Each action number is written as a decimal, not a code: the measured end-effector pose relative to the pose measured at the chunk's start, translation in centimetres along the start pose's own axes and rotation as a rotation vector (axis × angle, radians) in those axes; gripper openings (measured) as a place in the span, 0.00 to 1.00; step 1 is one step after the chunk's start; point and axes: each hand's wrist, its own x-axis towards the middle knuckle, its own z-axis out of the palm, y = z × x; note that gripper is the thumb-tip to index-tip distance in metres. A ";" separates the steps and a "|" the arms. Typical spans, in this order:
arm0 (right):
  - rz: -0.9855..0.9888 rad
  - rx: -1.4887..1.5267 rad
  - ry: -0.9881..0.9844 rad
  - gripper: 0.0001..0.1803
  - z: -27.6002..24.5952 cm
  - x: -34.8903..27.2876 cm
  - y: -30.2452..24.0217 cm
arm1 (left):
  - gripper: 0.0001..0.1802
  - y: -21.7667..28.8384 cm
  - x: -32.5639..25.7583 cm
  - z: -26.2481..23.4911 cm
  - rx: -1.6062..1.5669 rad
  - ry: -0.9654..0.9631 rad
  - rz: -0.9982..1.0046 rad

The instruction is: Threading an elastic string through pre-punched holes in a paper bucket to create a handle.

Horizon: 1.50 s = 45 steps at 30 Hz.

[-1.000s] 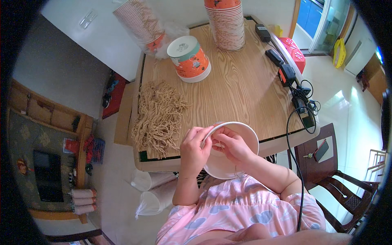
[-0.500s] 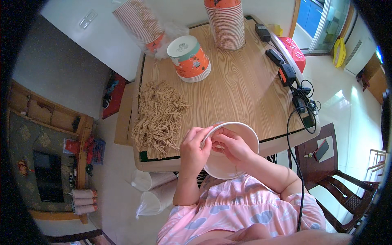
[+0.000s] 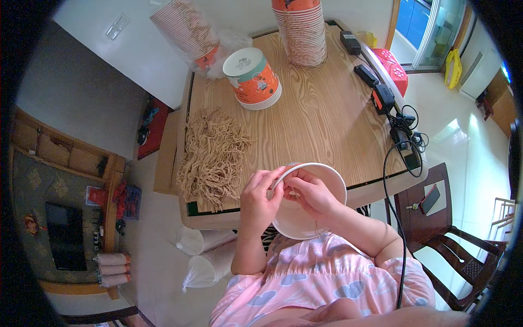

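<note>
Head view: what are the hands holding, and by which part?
The left hand holds a paper bucket by the left side of its rim. The right hand is over its opening; whether it grips anything cannot be told.

From where I stand: held tub [image 3: 333, 188], smooth paper-like; strands [image 3: 213, 161], rough, matt, fibrous; tabletop [image 3: 313, 122], wood-grained; floor [image 3: 444, 144], glossy.

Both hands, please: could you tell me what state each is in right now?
Left hand: closed, holding the paper bucket.
Right hand: fingers curled inside it; whether they grip anything cannot be told.
</note>
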 end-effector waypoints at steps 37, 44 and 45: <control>-0.164 -0.335 -0.099 0.11 0.3 -0.5 -3.3 | 0.04 -5.6 2.2 -2.7 -0.824 -0.470 -0.349; -0.777 -1.258 -0.189 0.15 5.0 -3.3 -3.1 | 0.08 -5.4 1.7 -4.5 -1.245 -0.595 -0.581; -0.732 -1.322 -0.272 0.16 5.0 -3.2 -1.8 | 0.08 -5.5 1.7 -3.9 -1.252 -0.593 -0.576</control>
